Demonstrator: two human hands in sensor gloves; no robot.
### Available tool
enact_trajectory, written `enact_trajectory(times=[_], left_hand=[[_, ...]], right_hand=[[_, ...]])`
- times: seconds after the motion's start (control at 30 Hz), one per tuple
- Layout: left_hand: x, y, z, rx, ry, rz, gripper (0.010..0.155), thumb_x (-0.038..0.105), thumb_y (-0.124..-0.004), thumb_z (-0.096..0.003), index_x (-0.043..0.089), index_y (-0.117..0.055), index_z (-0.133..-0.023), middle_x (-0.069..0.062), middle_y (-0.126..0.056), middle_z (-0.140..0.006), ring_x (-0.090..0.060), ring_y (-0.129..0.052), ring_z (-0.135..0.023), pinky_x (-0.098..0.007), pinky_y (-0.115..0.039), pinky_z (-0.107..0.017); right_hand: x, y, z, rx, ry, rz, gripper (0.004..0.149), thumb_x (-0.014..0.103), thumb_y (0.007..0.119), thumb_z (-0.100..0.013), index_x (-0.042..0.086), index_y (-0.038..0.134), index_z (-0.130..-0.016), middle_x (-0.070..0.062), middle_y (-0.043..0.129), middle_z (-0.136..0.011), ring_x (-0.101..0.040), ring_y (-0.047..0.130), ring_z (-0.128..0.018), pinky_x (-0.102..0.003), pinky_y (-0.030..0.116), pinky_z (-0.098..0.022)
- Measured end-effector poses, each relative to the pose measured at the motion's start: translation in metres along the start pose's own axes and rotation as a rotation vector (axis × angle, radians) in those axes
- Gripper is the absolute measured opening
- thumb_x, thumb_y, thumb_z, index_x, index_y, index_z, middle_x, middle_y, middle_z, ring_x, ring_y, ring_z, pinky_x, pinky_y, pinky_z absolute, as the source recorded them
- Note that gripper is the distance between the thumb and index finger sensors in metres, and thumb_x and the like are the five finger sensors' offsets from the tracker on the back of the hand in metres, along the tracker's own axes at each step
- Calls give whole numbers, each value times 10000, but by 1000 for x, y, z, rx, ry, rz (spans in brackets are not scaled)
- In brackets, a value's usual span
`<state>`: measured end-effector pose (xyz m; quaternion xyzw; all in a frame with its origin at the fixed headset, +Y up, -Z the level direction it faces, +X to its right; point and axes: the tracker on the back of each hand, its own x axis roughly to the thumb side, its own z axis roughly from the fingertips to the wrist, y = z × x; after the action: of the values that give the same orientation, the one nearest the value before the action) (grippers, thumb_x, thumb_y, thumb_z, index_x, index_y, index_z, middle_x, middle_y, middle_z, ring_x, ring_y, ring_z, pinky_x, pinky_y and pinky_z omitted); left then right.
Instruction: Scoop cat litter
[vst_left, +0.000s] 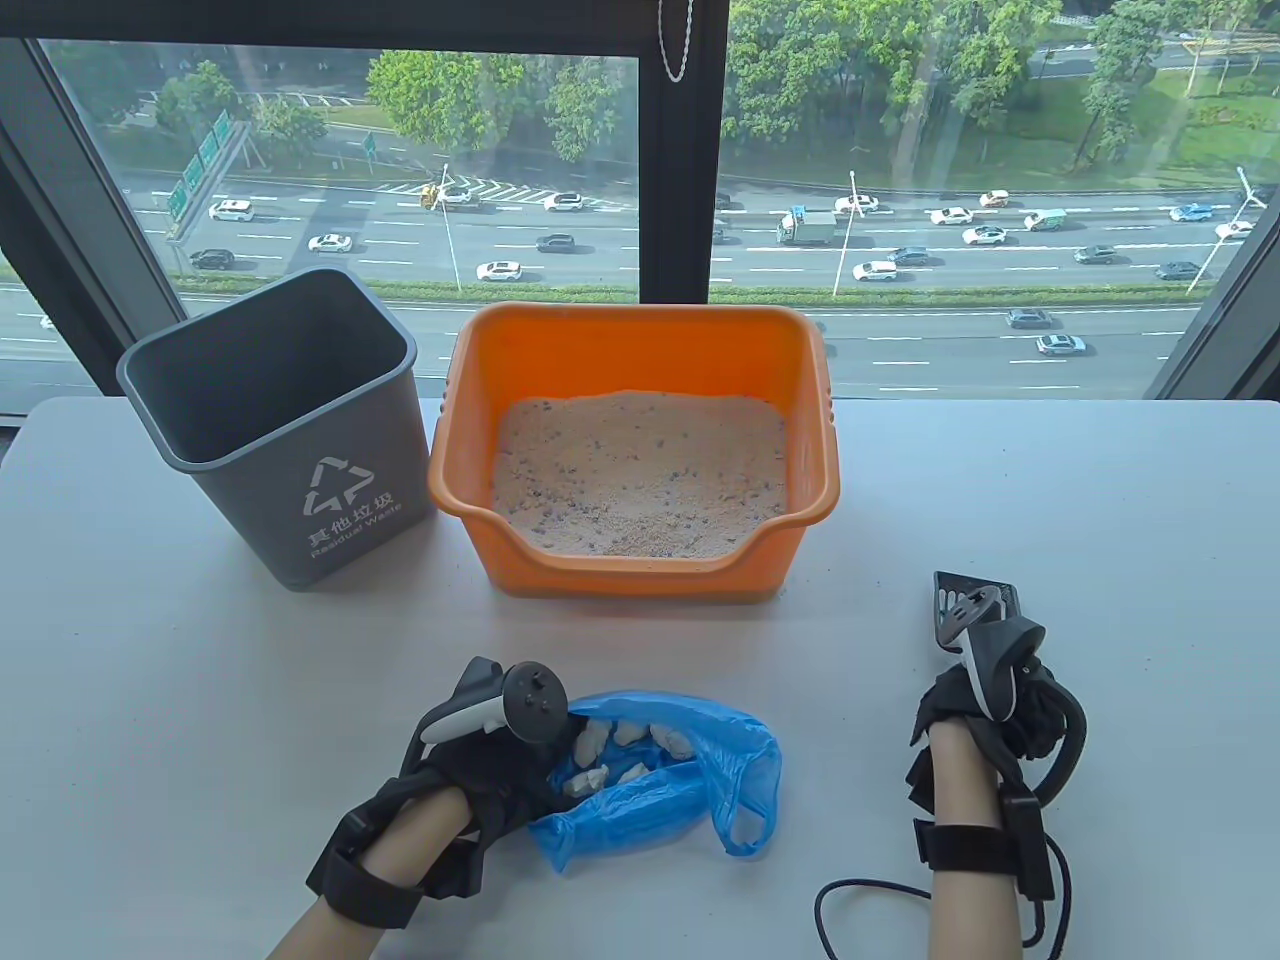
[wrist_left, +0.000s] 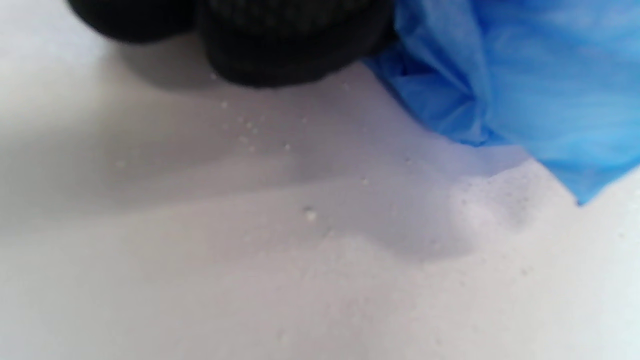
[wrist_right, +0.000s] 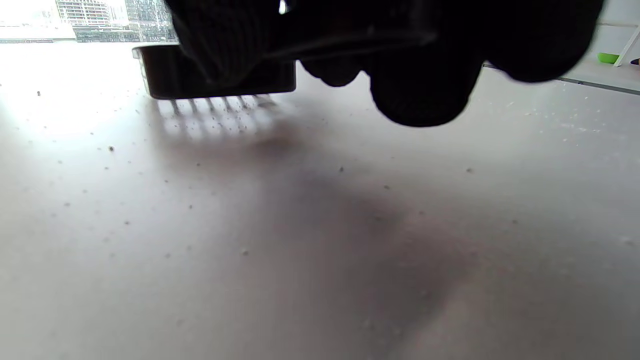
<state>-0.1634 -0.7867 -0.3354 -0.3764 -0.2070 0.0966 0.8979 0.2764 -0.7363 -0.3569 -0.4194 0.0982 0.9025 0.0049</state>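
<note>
An orange litter box (vst_left: 460, 480) holds pale litter (vst_left: 640, 475) at the table's middle back. My left hand (vst_left: 545, 755) grips the rim of a blue plastic bag (vst_left: 660, 800) lying on the table; several white clumps (vst_left: 625, 750) lie inside its mouth. In the left wrist view the bag (wrist_left: 525, 75) lies right of my curled fingers (wrist_left: 290, 45). My right hand (vst_left: 985, 700) grips the handle of a dark slotted scoop (vst_left: 962, 600), low over the table right of the box. In the right wrist view the scoop head (wrist_right: 220, 75) casts a slotted shadow on the table.
A grey waste bin (vst_left: 290, 440) stands left of the litter box, open at the top. Fine grains are scattered on the white table (vst_left: 1100, 520). A black cable (vst_left: 860, 900) loops near my right forearm. A window lies behind the table's back edge.
</note>
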Motion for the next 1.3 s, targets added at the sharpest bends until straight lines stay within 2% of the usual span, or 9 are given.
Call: enact_trajectory(times=[0.2, 0.37, 0.6, 0.73, 0.87, 0.97, 1.1, 1.3], left_hand=[[0, 0, 0, 2, 2, -4, 925, 498, -778, -498, 320, -26, -1007, 101, -844, -514, -69, -941, -236, -325, -824, -301], [0, 0, 0, 0, 1, -2, 925, 497, -778, -498, 321, -25, -1006, 100, -844, -516, -71, -943, -242, -327, -824, -304], [0, 0, 1, -1, 0, 3, 922, 496, -777, -498, 324, -28, -1008, 105, -846, -526, -75, -949, -254, -328, -824, -310], [0, 2, 4, 2, -4, 7, 915, 491, -778, -498, 323, -43, -1014, 98, -862, -559, -99, -969, -295, -338, -823, -325], [-1, 2, 4, -7, -12, 14, 913, 487, -780, -497, 317, -50, -1018, 86, -866, -587, -109, -979, -323, -343, -822, -334], [-2, 4, 7, -5, -15, 21, 908, 481, -783, -496, 321, -63, -1025, 64, -873, -625, -121, -984, -345, -349, -820, -341], [-3, 7, 9, -2, -22, 41, 891, 476, -786, -496, 331, -87, -1030, 28, -876, -680, -133, -986, -364, -356, -817, -348], [-3, 10, 12, 10, -29, 42, 860, 475, -786, -494, 351, -145, -1055, -12, -874, -732, -155, -995, -418, -360, -814, -364]], right_hand=[[-7, -5, 7, 0, -16, -48, 589, 379, 792, -423, 53, 685, -902, -296, 644, -905, -365, 866, -651, -478, 750, -404], [-9, -23, 28, -49, -84, -107, 638, 393, 803, -414, 57, 642, -932, -309, 595, -941, -424, 815, -713, -501, 724, -435], [8, -50, 92, -140, -295, -162, 657, 396, 816, -411, 52, 636, -941, -324, 567, -956, -452, 780, -719, -515, 683, -448], [20, -51, 138, -142, -450, -166, 600, 402, 822, -409, 63, 723, -894, -305, 665, -897, -407, 835, -635, -494, 702, -400], [29, -39, 172, -53, -612, -190, 541, 430, 826, -401, 72, 837, -807, -267, 775, -805, -357, 883, -534, -480, 722, -357], [35, -24, 188, 24, -690, -162, 579, 492, 822, -373, 65, 887, -758, -265, 816, -755, -352, 892, -475, -486, 725, -337], [42, -3, 200, 103, -756, -47, 701, 571, 809, -320, 23, 889, -750, -291, 813, -742, -372, 878, -460, -501, 713, -334], [61, 38, 207, 198, -800, 193, 685, 532, 841, -328, 31, 830, -796, -281, 772, -762, -335, 860, -474, -487, 710, -341]])
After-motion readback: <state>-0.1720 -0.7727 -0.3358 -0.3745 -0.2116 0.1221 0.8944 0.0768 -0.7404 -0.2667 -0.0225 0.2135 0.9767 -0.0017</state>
